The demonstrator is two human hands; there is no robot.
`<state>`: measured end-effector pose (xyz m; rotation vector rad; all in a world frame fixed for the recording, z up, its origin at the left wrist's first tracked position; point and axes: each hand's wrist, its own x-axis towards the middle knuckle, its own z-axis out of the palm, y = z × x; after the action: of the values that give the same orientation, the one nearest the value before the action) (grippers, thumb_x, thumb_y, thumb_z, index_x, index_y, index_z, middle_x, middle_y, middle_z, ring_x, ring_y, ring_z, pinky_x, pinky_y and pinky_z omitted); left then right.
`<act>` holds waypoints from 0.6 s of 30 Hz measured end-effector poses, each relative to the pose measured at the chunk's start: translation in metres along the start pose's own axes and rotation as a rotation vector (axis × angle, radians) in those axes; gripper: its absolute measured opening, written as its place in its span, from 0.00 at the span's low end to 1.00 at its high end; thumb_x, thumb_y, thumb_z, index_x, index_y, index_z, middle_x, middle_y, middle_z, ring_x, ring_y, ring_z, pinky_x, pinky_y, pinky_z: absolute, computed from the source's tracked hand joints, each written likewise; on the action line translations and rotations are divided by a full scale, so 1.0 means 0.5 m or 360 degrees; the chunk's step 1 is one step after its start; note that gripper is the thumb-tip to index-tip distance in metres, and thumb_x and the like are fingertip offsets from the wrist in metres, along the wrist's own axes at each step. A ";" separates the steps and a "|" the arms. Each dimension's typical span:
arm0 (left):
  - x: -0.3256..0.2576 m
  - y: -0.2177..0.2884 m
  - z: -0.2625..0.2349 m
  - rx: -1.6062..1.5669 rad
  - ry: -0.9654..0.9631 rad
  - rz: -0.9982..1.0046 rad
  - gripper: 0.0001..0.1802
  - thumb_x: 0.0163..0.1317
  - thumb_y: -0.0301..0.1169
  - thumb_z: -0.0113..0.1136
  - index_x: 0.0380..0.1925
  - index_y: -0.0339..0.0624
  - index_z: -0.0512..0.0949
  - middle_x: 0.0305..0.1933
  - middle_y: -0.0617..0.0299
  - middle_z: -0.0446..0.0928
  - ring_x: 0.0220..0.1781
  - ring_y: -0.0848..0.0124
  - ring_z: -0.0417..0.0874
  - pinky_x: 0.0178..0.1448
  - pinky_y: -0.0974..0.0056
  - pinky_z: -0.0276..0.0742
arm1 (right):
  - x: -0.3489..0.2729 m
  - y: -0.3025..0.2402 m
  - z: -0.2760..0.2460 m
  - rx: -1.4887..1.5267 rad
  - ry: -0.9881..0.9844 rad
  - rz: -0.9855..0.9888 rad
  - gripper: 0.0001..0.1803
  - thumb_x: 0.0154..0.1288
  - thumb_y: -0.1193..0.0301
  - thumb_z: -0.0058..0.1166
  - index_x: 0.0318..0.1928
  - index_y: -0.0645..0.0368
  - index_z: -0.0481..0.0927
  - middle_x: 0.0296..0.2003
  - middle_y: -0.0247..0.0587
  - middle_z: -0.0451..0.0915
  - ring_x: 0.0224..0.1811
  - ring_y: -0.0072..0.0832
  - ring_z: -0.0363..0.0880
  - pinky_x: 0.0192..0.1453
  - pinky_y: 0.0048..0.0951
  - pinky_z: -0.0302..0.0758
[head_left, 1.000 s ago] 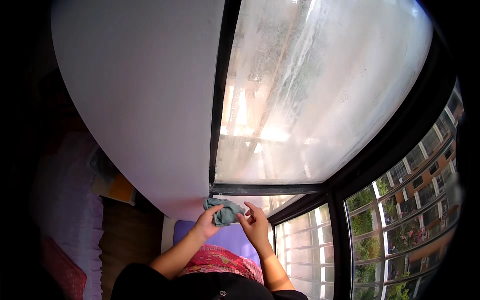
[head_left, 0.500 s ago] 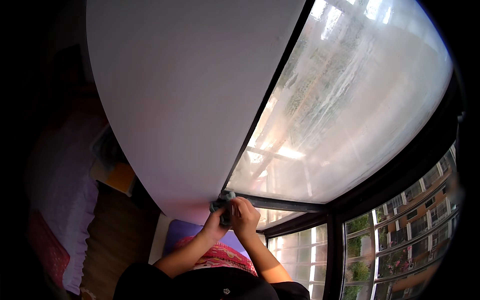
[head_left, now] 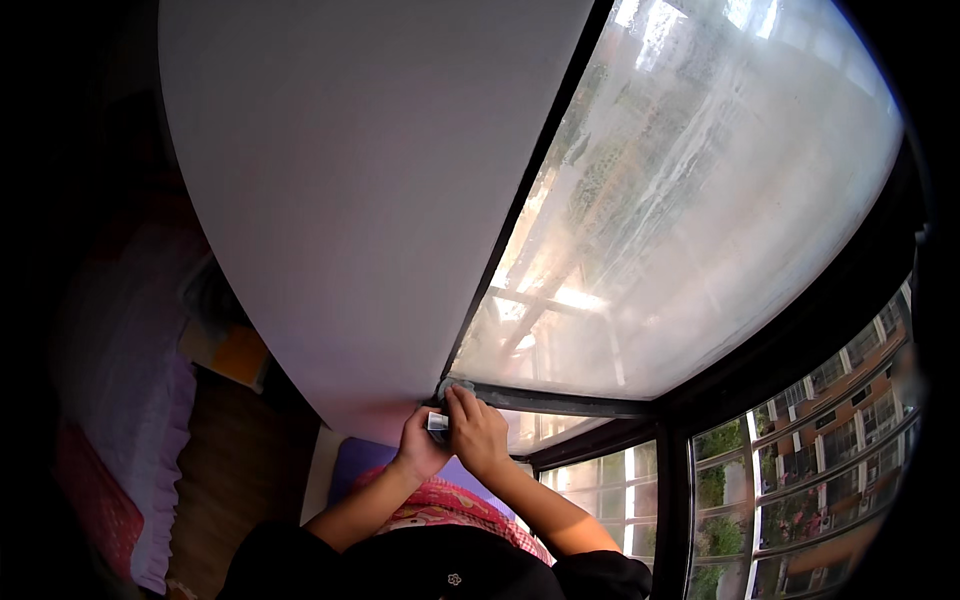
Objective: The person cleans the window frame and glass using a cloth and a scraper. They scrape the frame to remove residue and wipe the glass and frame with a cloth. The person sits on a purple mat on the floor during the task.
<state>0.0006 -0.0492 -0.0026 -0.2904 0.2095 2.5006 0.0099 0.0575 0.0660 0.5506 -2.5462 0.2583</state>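
Grey-green cloth (head_left: 456,384) is resting bunched beneath the fingers of my right hand (head_left: 480,434), at the lower corner of the dark window frame (head_left: 570,401) just ahead of both hands. My left hand (head_left: 421,448) is narrowly holding a small pale rectangular piece (head_left: 437,422), close beside the right; whether it is belonging to the cloth, I cannot tell. Farther ahead, the glass pane (head_left: 690,220) is showing streaks and haze, so work is seemingly standing partway, any finished portion lying unconfirmed.

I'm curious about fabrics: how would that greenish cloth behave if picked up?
The greenish cloth is probably floppy, looking crumpled where the right hand meets it. It may be light, the visible part being small beside that hand.
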 end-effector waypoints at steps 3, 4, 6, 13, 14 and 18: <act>0.007 -0.013 0.010 0.0075 0.0031 -0.0068 0.15 0.55 0.37 0.42 0.37 0.44 0.74 0.39 0.59 0.77 0.43 0.64 0.77 0.50 0.58 0.70 | -0.008 0.027 -0.019 -0.0074 -0.0086 -0.0024 0.21 0.47 0.74 0.47 0.46 0.62 0.74 0.43 0.37 0.75 0.36 0.28 0.77 0.35 0.27 0.72; 0.014 -0.021 0.009 0.0098 0.0005 -0.0071 0.17 0.55 0.38 0.41 0.39 0.43 0.74 0.40 0.58 0.77 0.44 0.64 0.76 0.52 0.58 0.69 | -0.013 0.035 -0.021 -0.0111 -0.0053 -0.0037 0.21 0.47 0.75 0.48 0.46 0.62 0.74 0.42 0.37 0.75 0.35 0.27 0.77 0.34 0.27 0.72; 0.024 -0.035 0.017 0.0105 -0.0014 -0.0083 0.19 0.54 0.37 0.40 0.41 0.40 0.73 0.42 0.56 0.76 0.46 0.62 0.75 0.54 0.56 0.67 | -0.025 0.056 -0.027 -0.0133 -0.0065 -0.0043 0.22 0.47 0.73 0.47 0.48 0.63 0.73 0.43 0.39 0.74 0.34 0.27 0.76 0.34 0.27 0.71; 0.080 -0.088 0.017 0.0106 -0.0162 -0.0278 0.18 0.49 0.29 0.43 0.41 0.36 0.72 0.43 0.55 0.75 0.47 0.62 0.75 0.56 0.56 0.67 | -0.066 0.110 -0.066 -0.0172 -0.0026 0.0144 0.20 0.48 0.76 0.48 0.45 0.63 0.74 0.41 0.39 0.75 0.35 0.31 0.77 0.34 0.28 0.73; 0.080 -0.098 0.034 0.0124 -0.0053 -0.0281 0.14 0.46 0.26 0.44 0.35 0.36 0.72 0.38 0.56 0.75 0.42 0.63 0.75 0.52 0.59 0.69 | -0.071 0.117 -0.069 -0.0194 -0.0039 0.0177 0.20 0.48 0.76 0.49 0.45 0.63 0.74 0.41 0.39 0.75 0.35 0.32 0.77 0.34 0.28 0.73; 0.105 -0.113 0.023 0.0119 -0.0112 -0.0367 0.16 0.43 0.24 0.45 0.35 0.35 0.72 0.38 0.56 0.75 0.43 0.63 0.74 0.52 0.60 0.69 | -0.085 0.128 -0.075 -0.0241 0.0009 0.0360 0.17 0.49 0.77 0.50 0.44 0.61 0.75 0.38 0.38 0.75 0.30 0.34 0.77 0.31 0.30 0.72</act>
<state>-0.0098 0.0277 -0.0096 -0.1840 0.2270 2.2650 0.0326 0.1400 0.0709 0.2042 -2.5958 0.1437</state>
